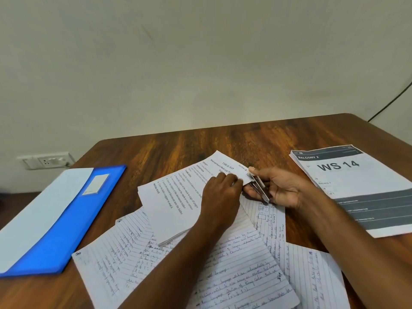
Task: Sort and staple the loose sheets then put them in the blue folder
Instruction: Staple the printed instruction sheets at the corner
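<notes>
A stack of printed sheets [178, 197] lies tilted in the middle of the wooden table [178, 146]. My left hand [219, 192] pinches this stack near its right corner. My right hand [281, 188] grips a small metal stapler [259, 189], whose jaws sit on that same corner. Several handwritten lined sheets [234, 264] are spread loose under and in front of the stack. The blue folder [73, 221] lies shut at the left, with a white sheet [38, 215] resting on it.
A stapled printed set headed "WS 14" [356, 188] lies at the right of the table. A wall socket [48, 160] sits behind the folder. A dark cable [390, 103] runs down the wall at the far right.
</notes>
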The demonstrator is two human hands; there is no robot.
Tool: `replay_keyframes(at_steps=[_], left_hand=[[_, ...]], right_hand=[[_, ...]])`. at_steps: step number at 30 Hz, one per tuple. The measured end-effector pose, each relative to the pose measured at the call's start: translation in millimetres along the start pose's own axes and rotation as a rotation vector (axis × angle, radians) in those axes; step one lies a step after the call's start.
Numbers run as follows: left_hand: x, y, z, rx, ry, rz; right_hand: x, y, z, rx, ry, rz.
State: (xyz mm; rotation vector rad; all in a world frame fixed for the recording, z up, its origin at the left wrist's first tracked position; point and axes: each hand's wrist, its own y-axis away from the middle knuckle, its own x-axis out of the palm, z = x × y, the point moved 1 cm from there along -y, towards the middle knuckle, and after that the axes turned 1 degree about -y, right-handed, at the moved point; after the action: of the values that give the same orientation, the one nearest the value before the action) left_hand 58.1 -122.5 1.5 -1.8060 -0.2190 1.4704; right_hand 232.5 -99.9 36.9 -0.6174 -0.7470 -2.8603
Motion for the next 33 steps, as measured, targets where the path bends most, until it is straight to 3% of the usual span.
replay_keyframes(at_steps=[17,29,33], left_hand=[[0.6,0.9,2.3,0.014,0.052,-0.057],[4.3,1.7,2.2,-0.008,0.074,-0.002],[4.1,1.5,4.0,-0.041,0.072,0.006]], right_hand=[[1.0,-4.2,-5.2,-0.05,0.052,-0.101],[11.9,-4.0,-9.9,-0.134,0.146,-0.234],[8.1,7.5,-3.5,-0.163,0.333,-0.238]])
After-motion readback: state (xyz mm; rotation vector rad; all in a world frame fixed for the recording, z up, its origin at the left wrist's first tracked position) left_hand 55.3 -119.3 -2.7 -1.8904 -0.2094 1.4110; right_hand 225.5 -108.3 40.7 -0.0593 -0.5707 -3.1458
